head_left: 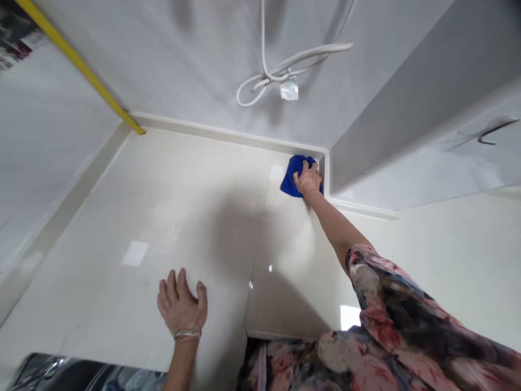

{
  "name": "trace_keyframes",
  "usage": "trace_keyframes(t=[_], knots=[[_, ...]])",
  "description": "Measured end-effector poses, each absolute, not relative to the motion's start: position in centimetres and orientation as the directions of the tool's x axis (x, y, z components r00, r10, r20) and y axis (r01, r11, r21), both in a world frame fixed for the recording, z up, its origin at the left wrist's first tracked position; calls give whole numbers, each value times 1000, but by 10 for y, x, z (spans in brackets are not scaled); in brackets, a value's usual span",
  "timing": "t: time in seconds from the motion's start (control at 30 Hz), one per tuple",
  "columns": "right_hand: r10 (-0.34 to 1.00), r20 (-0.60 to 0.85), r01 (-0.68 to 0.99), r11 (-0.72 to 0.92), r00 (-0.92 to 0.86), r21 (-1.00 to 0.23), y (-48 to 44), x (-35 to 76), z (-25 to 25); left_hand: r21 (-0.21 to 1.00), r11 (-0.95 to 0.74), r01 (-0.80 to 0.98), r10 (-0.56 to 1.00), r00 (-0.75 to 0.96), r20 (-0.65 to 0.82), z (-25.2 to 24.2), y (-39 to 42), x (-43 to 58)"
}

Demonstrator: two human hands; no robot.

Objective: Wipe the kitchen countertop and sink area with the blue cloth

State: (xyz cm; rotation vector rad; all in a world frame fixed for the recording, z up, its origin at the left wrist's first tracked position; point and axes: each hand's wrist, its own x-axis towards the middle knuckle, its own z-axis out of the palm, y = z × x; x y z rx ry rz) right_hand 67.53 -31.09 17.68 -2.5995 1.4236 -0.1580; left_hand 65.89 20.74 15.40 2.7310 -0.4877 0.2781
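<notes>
Floral sleeve (402, 320) in pink, cream and black fills the lower right, and the bare forearm from it reaches up to the blue cloth (291, 176), which sits in the far corner of the table (134, 179), pressed against the raised edging (228, 133). The right hand (308, 179) lies on top of the cloth, its fingers (305, 169) curled over and bunching the fabric against the polished cream surface.

Well toward the camera from the cloth and to its left, the left hand (181, 307) hovers or rests palm down over the table; whether it touches, I cannot tell. Its fingers (171, 288) are spread apart and hold nothing. A thin silver bangle (187, 334) circles that wrist.

A seam (260, 233) in the table runs from just below the cloth toward the camera. Directly above the cloth, a looped white cable (277, 76) with a clear tag (289, 88) lies against the pale grey wall (183, 65). To the right of the cloth, a grey overhang (391, 108) juts out, with a thin dark curved mark (494, 132) on the pale surface beside it. Far to the cloth's upper left, a yellow strip (77, 65) runs diagonally, and a dark reflective object (81, 374), too cut off to identify, shows well below and left of it.
</notes>
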Motion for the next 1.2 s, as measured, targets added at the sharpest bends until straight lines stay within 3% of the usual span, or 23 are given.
trace_keyframes(t=[0.2,0.4,0.53,0.7,0.93,1.2], knots=[[-860,-1,-841,-498,510,-211,-330,693,186,331,-879,-343,-285,935,213,154,208,658],[-815,8,-795,-568,580,-211,-288,682,193,325,-888,-325,-275,942,190,154,207,658],[-695,-2,-678,-701,719,-220,-216,663,189,312,-890,-333,-283,939,196,153,207,660],[-452,-10,-438,-859,892,-266,-100,626,186,314,-898,-308,-268,949,165,155,204,660],[-125,-31,-127,-923,992,-364,-6,528,186,315,-905,-284,-250,958,143,156,202,660],[-104,-84,-127,-923,991,-364,-2,445,180,349,-899,-266,-238,964,122,154,199,659]])
